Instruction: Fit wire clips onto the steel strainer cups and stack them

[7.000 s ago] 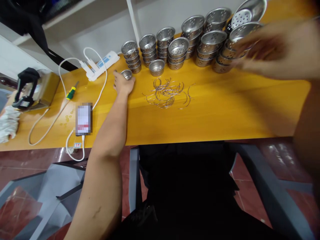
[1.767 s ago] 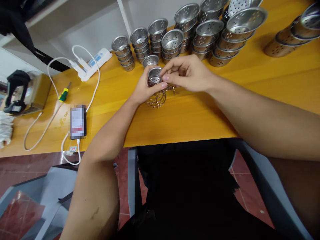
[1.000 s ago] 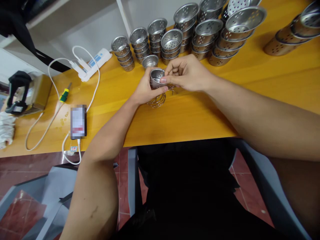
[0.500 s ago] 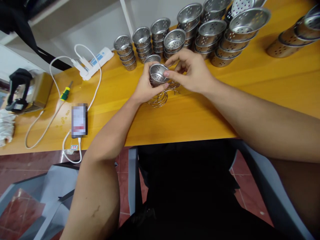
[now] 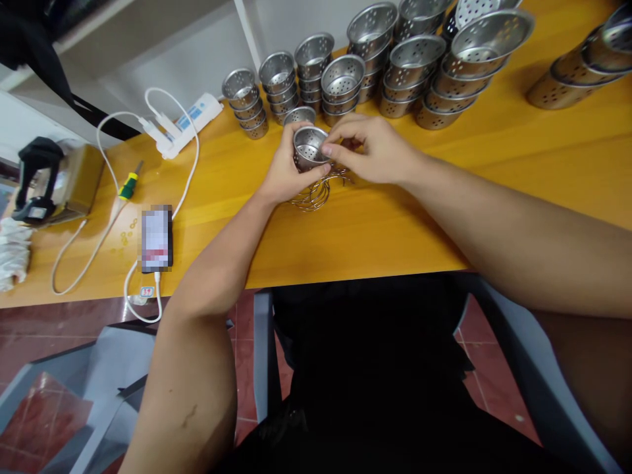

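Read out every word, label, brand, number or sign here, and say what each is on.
"39", second digit slightly unsure: small tag at the table's front edge.
Power strip: labels too small to read.
Phone: screen pixelated, unreadable.
Black device: white label too small to read.
Black clothing: faint mark, unreadable.
Metal cup in the left hand: no lettering visible.

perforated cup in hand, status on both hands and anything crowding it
Left hand gripping perforated cup. Right hand at its rim, grip unclear. Curved wires close by, partly hidden; second cup just behind.
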Demonstrator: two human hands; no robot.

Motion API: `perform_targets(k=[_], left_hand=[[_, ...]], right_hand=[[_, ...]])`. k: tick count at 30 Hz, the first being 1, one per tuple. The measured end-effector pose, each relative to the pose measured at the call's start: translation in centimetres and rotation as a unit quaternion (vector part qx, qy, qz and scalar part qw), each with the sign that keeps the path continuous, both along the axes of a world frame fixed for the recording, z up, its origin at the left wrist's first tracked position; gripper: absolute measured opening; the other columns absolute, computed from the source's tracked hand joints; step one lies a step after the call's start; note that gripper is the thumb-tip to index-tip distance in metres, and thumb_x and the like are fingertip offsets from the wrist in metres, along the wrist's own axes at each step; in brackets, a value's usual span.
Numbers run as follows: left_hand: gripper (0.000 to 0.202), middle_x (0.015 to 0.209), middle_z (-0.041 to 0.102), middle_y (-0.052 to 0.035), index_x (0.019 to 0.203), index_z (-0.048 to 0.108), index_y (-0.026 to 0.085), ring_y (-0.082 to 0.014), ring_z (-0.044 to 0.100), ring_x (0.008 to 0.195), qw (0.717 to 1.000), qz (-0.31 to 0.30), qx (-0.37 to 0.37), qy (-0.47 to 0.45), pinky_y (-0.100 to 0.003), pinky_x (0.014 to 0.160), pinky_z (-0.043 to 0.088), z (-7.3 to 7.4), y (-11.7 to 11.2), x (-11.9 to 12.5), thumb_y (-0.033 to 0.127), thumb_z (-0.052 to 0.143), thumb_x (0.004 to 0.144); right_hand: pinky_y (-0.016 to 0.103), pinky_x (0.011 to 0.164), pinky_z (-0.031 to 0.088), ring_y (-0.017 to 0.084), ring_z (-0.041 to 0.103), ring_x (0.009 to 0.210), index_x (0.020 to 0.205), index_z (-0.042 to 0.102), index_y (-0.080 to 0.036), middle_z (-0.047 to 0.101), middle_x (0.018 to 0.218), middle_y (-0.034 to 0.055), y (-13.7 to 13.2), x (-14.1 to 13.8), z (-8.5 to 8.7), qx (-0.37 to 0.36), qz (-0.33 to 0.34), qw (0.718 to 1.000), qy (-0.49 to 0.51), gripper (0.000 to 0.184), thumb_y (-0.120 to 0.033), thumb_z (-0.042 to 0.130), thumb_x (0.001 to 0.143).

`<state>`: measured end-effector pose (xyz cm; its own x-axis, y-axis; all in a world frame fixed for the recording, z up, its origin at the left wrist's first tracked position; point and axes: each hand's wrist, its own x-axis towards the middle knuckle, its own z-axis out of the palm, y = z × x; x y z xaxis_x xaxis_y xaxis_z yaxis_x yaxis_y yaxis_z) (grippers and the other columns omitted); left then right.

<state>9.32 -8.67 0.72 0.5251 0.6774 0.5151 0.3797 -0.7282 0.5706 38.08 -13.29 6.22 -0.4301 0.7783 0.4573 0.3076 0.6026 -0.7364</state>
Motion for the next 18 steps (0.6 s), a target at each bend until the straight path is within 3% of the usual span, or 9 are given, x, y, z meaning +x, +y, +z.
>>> perform_targets(k=[3,5,8,13,18], left_hand=[[0.093,0.161,0.073,-0.01,0.182,0.038,0.038,-0.0328,0.084,0.149,1.0,-0.022,0.005,-0.004,-0.059,0.136,0.069,-0.6,0.8,-0.2,0.072,0.09,0.113],[0.092,0.158,0.073,-0.0086,0.182,0.036,0.037,-0.0317,0.084,0.147,0.999,-0.032,0.004,-0.006,-0.059,0.135,0.069,-0.6,0.9,-0.1,0.072,0.088,0.115],[0.085,0.152,0.076,-0.0074,0.18,0.037,0.034,-0.0321,0.086,0.146,1.0,-0.018,-0.005,0.01,-0.06,0.136,0.069,0.6,-0.3,0.2,0.067,0.085,0.117],[0.085,0.162,0.078,-0.0142,0.176,0.043,0.031,-0.0372,0.085,0.155,0.995,0.04,-0.059,0.065,-0.06,0.14,0.069,3.5,-3.0,0.9,0.058,0.091,0.112],[0.089,0.163,0.078,-0.0148,0.177,0.046,0.032,-0.0373,0.083,0.156,0.994,0.036,-0.077,0.063,-0.059,0.14,0.068,3.9,-3.2,1.0,0.068,0.092,0.11]], right_hand=[[0.065,0.118,0.069,0.036,0.072,0.118,0.113,0.09,-0.036,0.084,0.123,0.0129,-0.3,-0.1,0.0,0.016,0.025,0.999,-0.031,0.093,-0.123,0.056,0.111],[0.063,0.115,0.069,0.035,0.074,0.117,0.12,0.093,-0.035,0.083,0.127,0.014,-0.5,-0.1,0.0,0.023,0.033,0.998,-0.038,0.096,-0.123,0.055,0.112],[0.059,0.109,0.071,0.035,0.075,0.117,0.133,0.095,-0.039,0.082,0.13,0.012,-0.9,-0.1,0.1,0.003,0.034,0.999,-0.018,0.092,-0.123,0.068,0.107],[0.053,0.105,0.072,0.033,0.069,0.115,0.119,0.095,-0.044,0.079,0.126,0.0081,-1.7,-0.5,0.6,-0.072,0.038,0.997,0.019,0.074,-0.111,0.1,0.089],[0.049,0.105,0.066,0.03,0.058,0.113,0.112,0.09,-0.044,0.075,0.116,0.0056,-1.7,-0.7,1.0,-0.106,0.031,0.994,0.025,0.08,-0.114,0.106,0.077]])
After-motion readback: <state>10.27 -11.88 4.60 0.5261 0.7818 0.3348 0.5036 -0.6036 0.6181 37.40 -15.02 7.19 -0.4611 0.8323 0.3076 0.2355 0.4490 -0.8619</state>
